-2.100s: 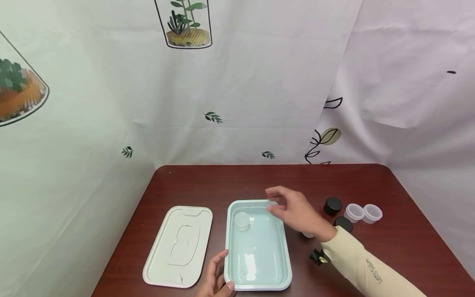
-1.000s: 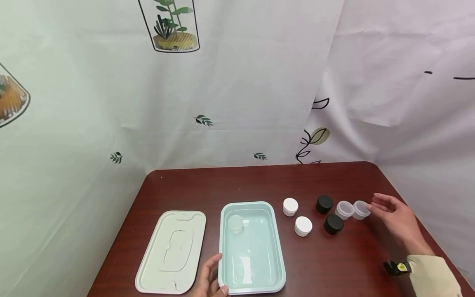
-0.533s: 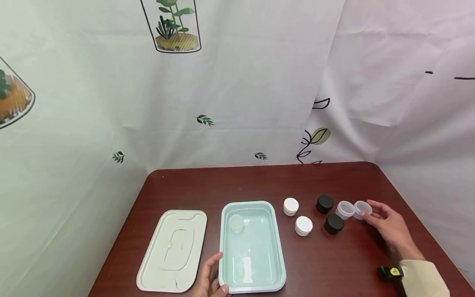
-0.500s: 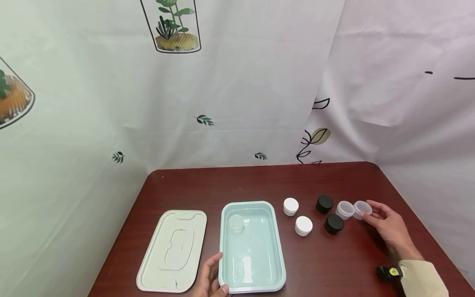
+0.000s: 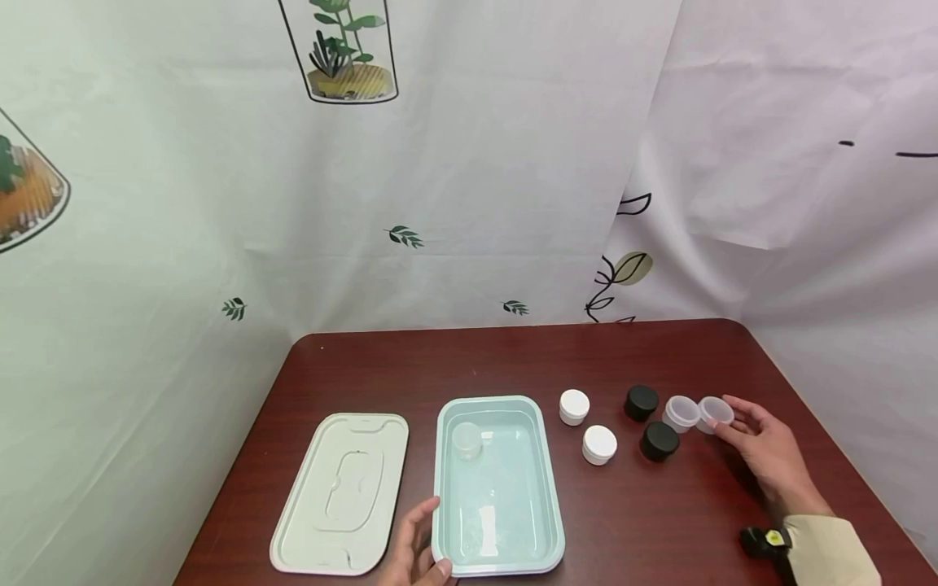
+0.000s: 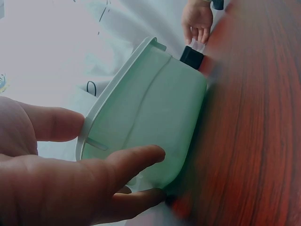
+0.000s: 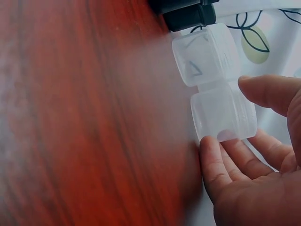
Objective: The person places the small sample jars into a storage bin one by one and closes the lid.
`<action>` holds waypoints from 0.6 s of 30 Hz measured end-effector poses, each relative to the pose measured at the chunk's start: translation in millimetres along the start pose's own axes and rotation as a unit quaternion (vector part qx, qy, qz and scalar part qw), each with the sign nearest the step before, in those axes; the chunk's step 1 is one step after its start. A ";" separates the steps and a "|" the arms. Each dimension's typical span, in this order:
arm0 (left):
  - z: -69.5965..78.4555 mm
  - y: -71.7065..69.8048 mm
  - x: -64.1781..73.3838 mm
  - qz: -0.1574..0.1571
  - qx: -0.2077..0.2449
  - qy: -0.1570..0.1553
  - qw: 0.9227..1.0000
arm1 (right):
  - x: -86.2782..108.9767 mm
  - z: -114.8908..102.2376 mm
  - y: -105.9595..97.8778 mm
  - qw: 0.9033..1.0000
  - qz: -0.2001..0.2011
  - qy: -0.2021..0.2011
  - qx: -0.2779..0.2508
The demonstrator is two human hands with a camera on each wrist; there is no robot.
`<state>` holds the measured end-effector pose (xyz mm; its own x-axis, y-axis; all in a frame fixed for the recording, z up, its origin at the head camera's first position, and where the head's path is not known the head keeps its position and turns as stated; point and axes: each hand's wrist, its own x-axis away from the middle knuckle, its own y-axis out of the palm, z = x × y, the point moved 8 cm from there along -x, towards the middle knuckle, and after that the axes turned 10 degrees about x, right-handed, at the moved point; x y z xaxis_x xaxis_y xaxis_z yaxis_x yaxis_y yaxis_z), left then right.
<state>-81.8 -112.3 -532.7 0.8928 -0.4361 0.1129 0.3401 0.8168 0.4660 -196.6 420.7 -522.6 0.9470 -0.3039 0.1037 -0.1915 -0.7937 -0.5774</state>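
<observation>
My left hand [image 5: 416, 547] holds the near-left corner of a pale blue-green rectangular plastic container [image 5: 560, 533], one fingertip on its rim and others against its side wall in the left wrist view. Inside, toward the far left, stands a small clear jar [image 5: 466, 440]. My right hand [image 5: 769, 448] grips the rightmost small translucent jar [image 5: 715, 413] on the table, thumb in front and fingers round its right side. Another translucent jar [image 5: 681, 413] stands right against it. In the right wrist view, my fingertips [image 7: 210, 143] are at the side of the rightmost jar.
Two black-lidded jars [image 5: 641, 403] stand left of the translucent ones. Two white-lidded jars [image 5: 574, 406] are beside the container's right edge. A flat off-white lid [image 5: 340, 496] lies to the container's left. Behind the dark red table [image 5: 396, 358] hangs a patterned cloth [image 5: 513, 163].
My right hand has moved from above the container's far-right corner to the rightmost translucent jar, and its fingers have closed round it. The left hand has stayed on the container.
</observation>
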 end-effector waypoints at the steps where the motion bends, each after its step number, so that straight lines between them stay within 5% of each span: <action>1: -0.2 0.0 -0.2 0.000 0.000 0.000 1.000 | 0.3 0.2 -0.9 1.000 0.001 0.004 -0.001; 7: -2.8 -1.4 -0.9 0.000 0.002 0.000 1.000 | 2.7 -2.6 -13.3 0.999 0.009 0.020 -0.025; 18: -3.8 -1.3 1.0 -0.007 0.011 -0.001 1.000 | 4.9 -48.7 -36.3 0.997 -0.002 -0.061 0.040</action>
<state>-80.3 -112.3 -536.4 0.8872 -0.4485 0.1079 0.3464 0.8022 0.4863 -197.6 422.3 -461.6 0.9731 -0.2301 0.0096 -0.1707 -0.7488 -0.6404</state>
